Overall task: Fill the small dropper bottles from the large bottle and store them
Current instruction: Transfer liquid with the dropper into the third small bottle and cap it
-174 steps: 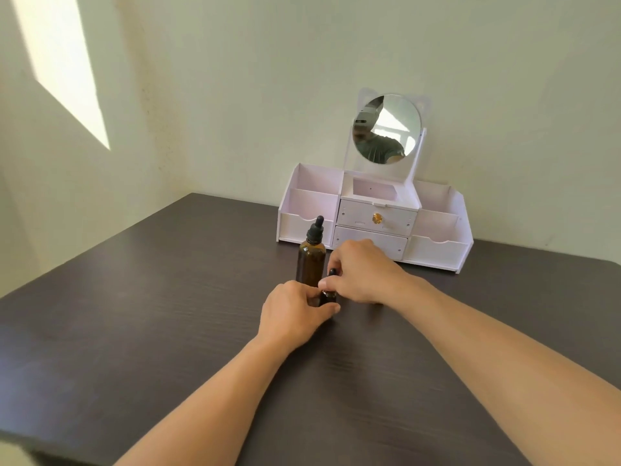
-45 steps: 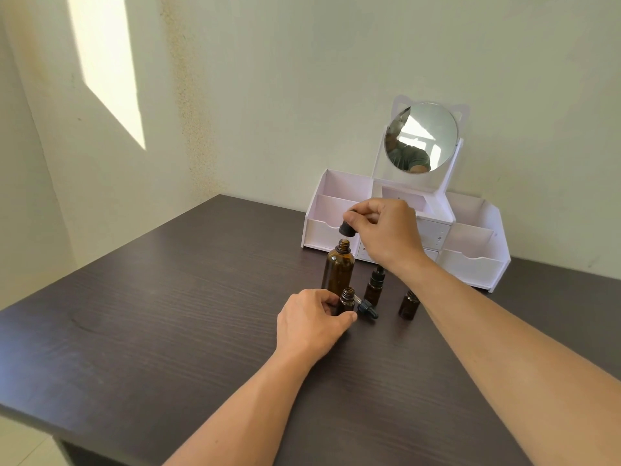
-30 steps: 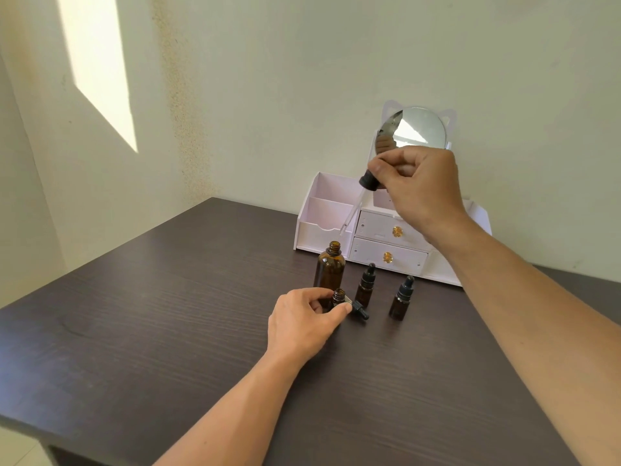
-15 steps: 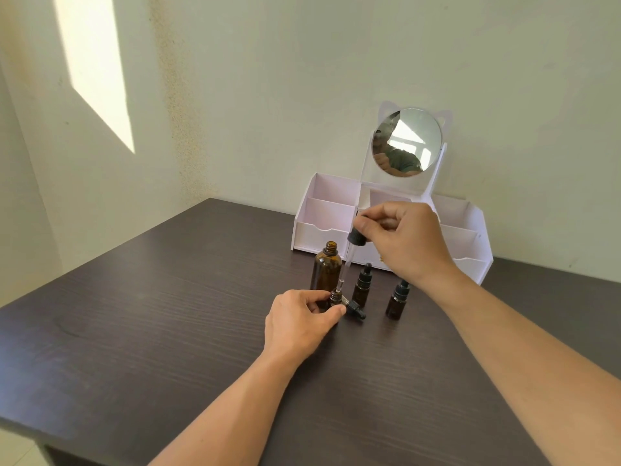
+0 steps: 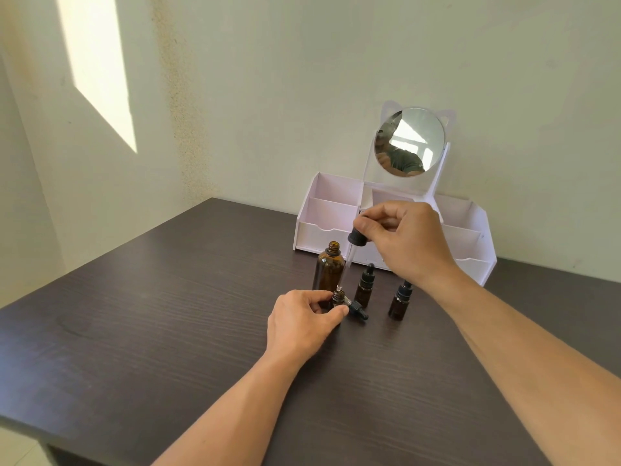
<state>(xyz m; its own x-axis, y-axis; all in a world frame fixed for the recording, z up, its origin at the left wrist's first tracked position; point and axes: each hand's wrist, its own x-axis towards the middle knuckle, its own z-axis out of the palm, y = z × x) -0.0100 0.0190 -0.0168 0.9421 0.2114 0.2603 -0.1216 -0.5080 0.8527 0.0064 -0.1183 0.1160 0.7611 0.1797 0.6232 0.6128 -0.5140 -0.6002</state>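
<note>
The right hand (image 5: 408, 243) pinches the black bulb of a glass dropper (image 5: 349, 260), its tip at the mouth of an open small bottle (image 5: 337, 298) gripped by the left hand (image 5: 302, 322) on a dark table (image 5: 168, 331). Just behind stands the uncapped large bottle (image 5: 328, 269); a loose cap (image 5: 357, 311) and two capped small bottles (image 5: 365, 287) stand beside, before a white organizer (image 5: 470, 237).

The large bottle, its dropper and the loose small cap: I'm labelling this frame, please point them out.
large bottle (image 5: 327, 272), head view, amber body.
dropper (image 5: 357, 237), head view, black collar under the right hand's pinch.
small cap (image 5: 358, 312), head view, black cap lying on the table.
</note>
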